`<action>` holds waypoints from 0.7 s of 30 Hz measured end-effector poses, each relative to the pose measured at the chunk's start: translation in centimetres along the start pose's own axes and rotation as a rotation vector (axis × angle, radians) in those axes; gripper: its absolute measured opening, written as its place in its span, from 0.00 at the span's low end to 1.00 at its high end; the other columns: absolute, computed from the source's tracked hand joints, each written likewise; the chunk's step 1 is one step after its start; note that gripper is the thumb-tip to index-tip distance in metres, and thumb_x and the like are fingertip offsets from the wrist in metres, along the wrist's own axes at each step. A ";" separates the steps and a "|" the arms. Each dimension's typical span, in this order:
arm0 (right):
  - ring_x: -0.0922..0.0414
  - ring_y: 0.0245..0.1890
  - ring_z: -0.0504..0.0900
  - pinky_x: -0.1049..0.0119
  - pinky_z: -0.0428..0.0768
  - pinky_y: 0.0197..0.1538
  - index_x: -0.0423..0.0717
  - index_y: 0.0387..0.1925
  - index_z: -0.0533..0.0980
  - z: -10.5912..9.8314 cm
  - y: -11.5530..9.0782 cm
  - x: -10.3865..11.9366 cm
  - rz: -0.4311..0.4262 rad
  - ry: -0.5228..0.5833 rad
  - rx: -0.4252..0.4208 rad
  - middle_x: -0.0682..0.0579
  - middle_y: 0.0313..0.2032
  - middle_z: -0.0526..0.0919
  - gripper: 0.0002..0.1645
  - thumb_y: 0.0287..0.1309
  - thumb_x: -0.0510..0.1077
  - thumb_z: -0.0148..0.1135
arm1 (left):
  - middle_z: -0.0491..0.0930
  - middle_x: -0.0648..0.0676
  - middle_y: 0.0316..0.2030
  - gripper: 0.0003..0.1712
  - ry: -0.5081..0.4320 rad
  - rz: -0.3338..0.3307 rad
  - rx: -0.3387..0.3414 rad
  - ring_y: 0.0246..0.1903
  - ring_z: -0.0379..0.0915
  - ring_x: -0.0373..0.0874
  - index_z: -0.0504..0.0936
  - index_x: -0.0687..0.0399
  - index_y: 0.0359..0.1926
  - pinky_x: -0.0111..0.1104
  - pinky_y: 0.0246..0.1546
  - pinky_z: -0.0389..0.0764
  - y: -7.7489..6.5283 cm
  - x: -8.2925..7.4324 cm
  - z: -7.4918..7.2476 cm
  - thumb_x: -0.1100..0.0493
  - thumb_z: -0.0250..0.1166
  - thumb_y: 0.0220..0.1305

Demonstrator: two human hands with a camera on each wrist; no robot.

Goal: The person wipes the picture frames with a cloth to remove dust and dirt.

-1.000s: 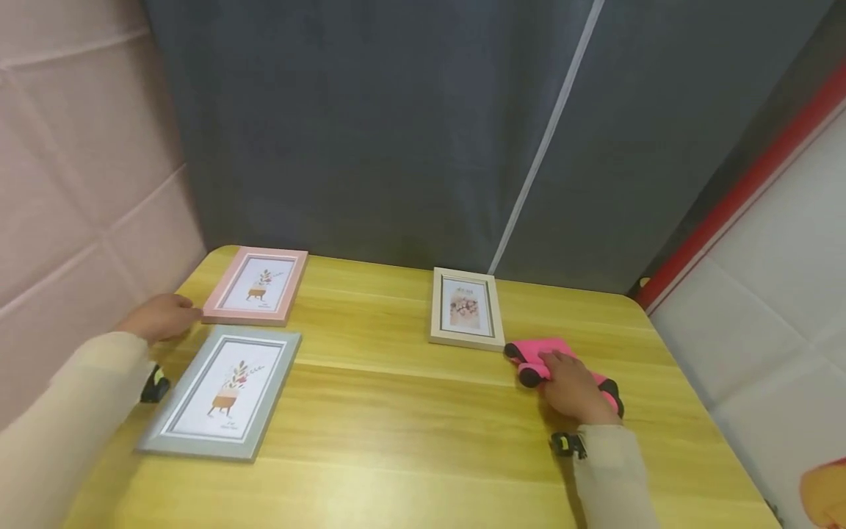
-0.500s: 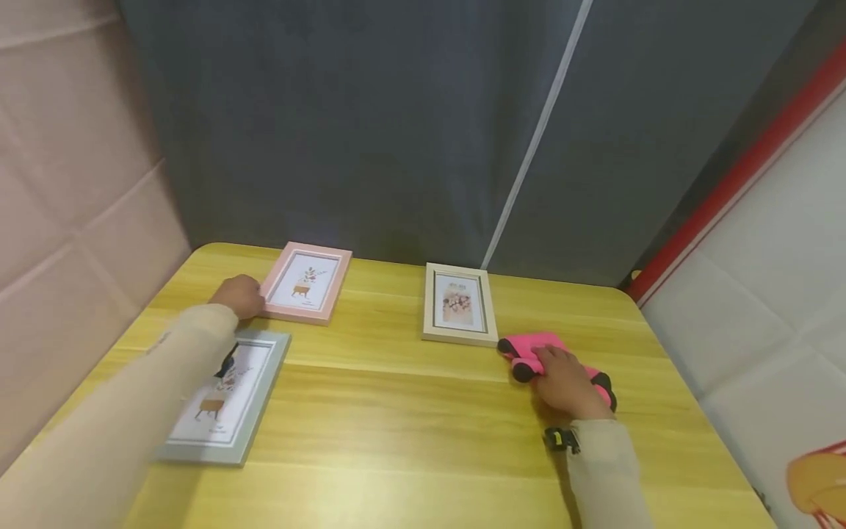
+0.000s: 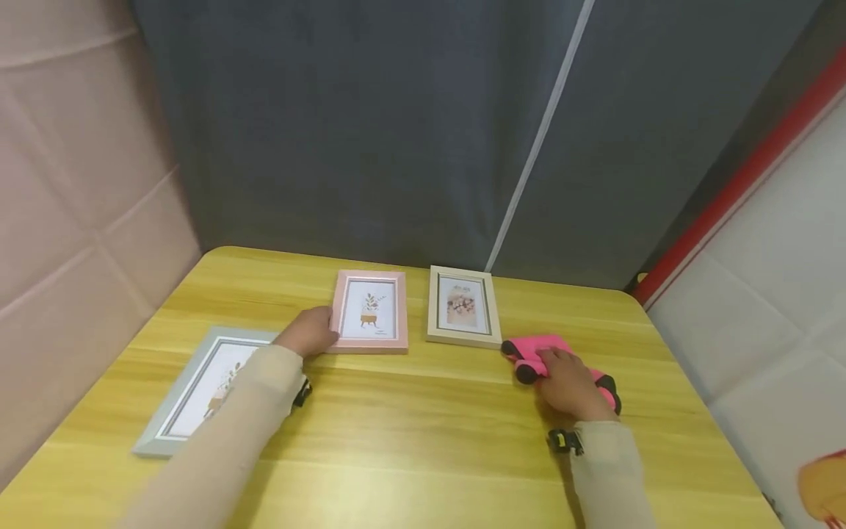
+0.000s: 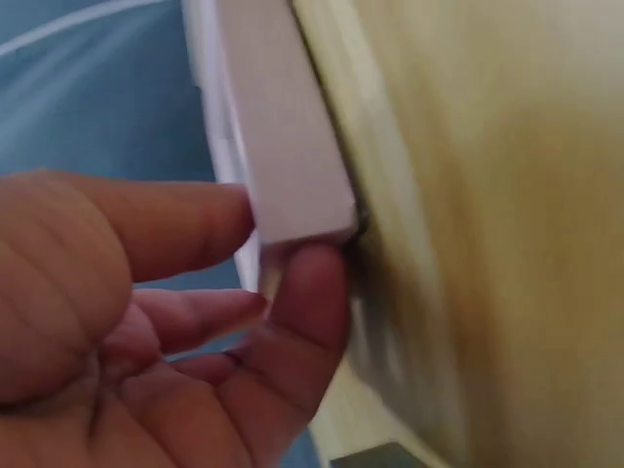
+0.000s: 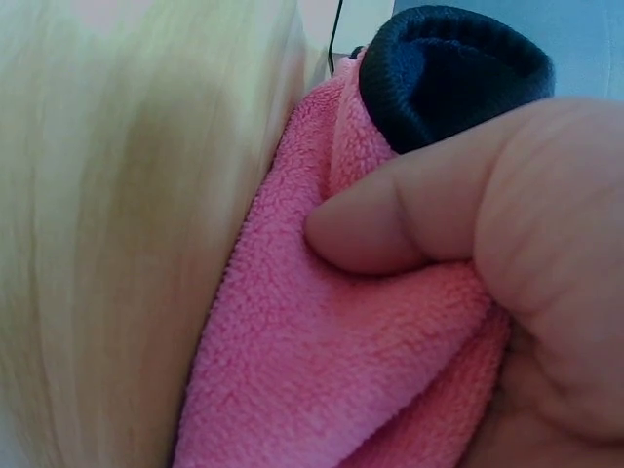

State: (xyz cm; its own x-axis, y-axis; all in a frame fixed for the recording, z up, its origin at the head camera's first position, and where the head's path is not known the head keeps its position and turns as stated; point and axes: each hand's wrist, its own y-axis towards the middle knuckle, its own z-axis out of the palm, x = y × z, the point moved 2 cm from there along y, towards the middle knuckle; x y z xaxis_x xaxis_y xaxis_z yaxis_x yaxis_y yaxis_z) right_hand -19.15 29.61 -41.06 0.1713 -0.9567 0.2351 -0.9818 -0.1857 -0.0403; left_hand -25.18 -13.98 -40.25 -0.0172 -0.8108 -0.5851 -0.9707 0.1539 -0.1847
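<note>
Since a second ago, the pink frame (image 3: 370,312) has come across from far left of the cream frame (image 3: 464,306) to just beside its left edge, a narrow strip of wood between them, and the left hand (image 3: 307,332) has moved along with it. That hand pinches the lower corner farther from the cream frame, its fingertips (image 4: 317,288) set against a smooth, square-edged side. Whether the pink frame lies fully flat cannot be told.

Just off the cream frame's lower right corner, the right hand (image 3: 570,383) grips a folded pink cloth (image 3: 534,347), its thumb (image 5: 370,229) sunk into fuzzy, fleecy pile; the black ends look ribbed and rolled. Whether the cloth touches the cream frame is hard to tell.

Pale sleeves (image 3: 604,470) cover both arms. Well left of the cream frame and lower, a grey-green frame (image 3: 198,375) lies partly under the left forearm. Under and around the cream frame spreads a yellowish wood-grain table (image 3: 429,433) with rounded far corners. Behind it rises a dark panel (image 3: 363,132) crossed by a slanting pale strip (image 3: 545,121); well to its left stands a creased pinkish wall (image 3: 73,147), and well to its right a white wall (image 3: 780,316) edged with a red band (image 3: 753,176).
</note>
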 end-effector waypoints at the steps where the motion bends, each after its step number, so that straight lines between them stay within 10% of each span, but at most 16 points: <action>1: 0.27 0.62 0.66 0.32 0.63 0.63 0.31 0.63 0.70 0.0 0.0 0.0 0.001 -0.001 0.001 0.28 0.61 0.71 0.30 0.57 0.35 0.56 | 0.77 0.72 0.51 0.25 -0.021 0.002 -0.004 0.42 0.76 0.58 0.71 0.76 0.60 0.51 0.51 0.76 -0.8 -0.2 0.4 0.67 0.59 0.63; 11: 0.26 0.61 0.64 0.31 0.62 0.61 0.31 0.63 0.70 -0.7 -0.1 0.1 0.014 0.016 0.018 0.27 0.62 0.69 0.32 0.56 0.35 0.57 | 0.77 0.73 0.45 0.29 0.115 0.156 -0.094 0.46 0.77 0.63 0.68 0.83 0.61 0.53 0.51 0.77 -7.7 -2.0 3.8 0.65 0.64 0.66; 21: 0.26 0.62 0.64 0.31 0.61 0.63 0.29 0.63 0.69 -0.4 -0.2 -0.4 0.014 0.007 0.013 0.27 0.62 0.69 0.32 0.56 0.34 0.55 | 0.78 0.68 0.51 0.40 0.085 0.272 0.033 0.49 0.77 0.56 0.65 0.79 0.66 0.50 0.51 0.77 -12.8 -2.6 5.0 0.60 0.71 0.60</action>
State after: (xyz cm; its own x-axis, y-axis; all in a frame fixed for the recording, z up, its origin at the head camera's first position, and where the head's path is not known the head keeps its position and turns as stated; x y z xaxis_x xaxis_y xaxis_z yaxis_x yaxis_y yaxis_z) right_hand -19.09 30.12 -40.74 0.1568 -0.9576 0.2415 -0.9829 -0.1751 -0.0564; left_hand -11.56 -11.06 -40.31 -0.2976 -0.7810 -0.5490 -0.9192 0.3898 -0.0563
